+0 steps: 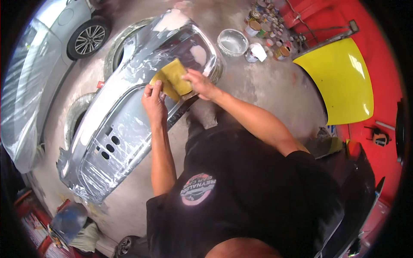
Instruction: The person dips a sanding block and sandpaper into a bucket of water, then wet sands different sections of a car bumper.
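Both hands grip a creased yellow sheet [177,76] that looks like sandpaper, bent along a fold in the middle. My left hand [155,101] pinches its lower left part, thumb on top. My right hand [200,84] is closed on its right edge. Beneath the sheet lies a grey car body panel [124,144], streaked with whitish residue and marked by pale filler patches [172,20]. The sheet is held over the panel's near edge; whether it touches the panel I cannot tell.
Tires [79,112] sit under and beside the panel. A silver car [47,64] under plastic film stands left. At the upper right are a white bucket [232,43], a small white container [255,52], several paint cans [253,28] and a yellow hood [340,81] leaning by a red wall.
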